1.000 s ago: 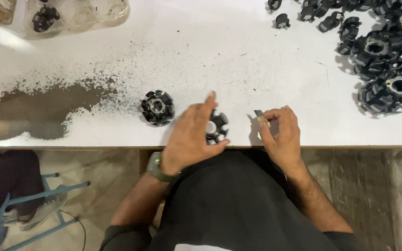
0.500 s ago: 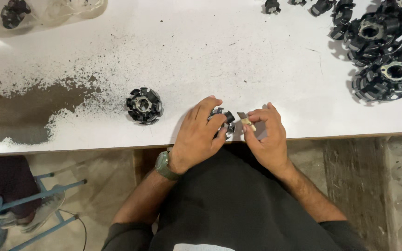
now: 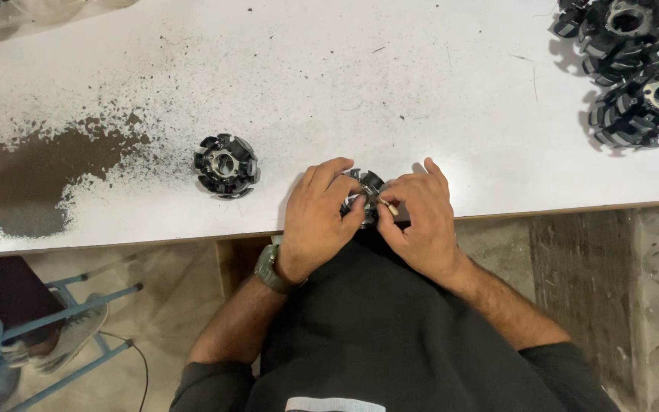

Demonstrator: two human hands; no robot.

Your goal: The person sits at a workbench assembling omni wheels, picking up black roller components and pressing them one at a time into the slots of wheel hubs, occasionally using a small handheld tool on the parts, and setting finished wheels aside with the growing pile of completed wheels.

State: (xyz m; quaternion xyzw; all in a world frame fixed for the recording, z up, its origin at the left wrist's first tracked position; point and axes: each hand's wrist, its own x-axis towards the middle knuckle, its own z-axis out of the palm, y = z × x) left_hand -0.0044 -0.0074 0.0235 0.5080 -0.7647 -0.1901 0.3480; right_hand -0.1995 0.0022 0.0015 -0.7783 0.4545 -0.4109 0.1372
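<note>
You are looking straight down at your own two hands, working at the near edge of a white table (image 3: 421, 76). Your left hand (image 3: 318, 217) curls around a small black, ring-shaped part with fins (image 3: 365, 187), fingers closed over its left side and top. The part sits right at the table's edge, between both hands, and most of it is hidden under your fingers; only a few dark fins and a glint of metal show. Your right hand (image 3: 419, 217) presses in from the other side, fingers bent and pinched on a small pale object (image 3: 388, 204) against the part. That object is too small to identify.

A second black finned part (image 3: 226, 164) lies alone on the table, to the left of your left hand and clear of it. Dark powder (image 3: 47, 164) spreads across the table's left side. A pile of similar black parts (image 3: 638, 69) sits at the far right, cut off by the frame. A green wristwatch (image 3: 267, 267) is on your left wrist. Below the table at lower left, another person's shoe (image 3: 70, 336) rests by a blue frame (image 3: 78, 305), only partly visible
</note>
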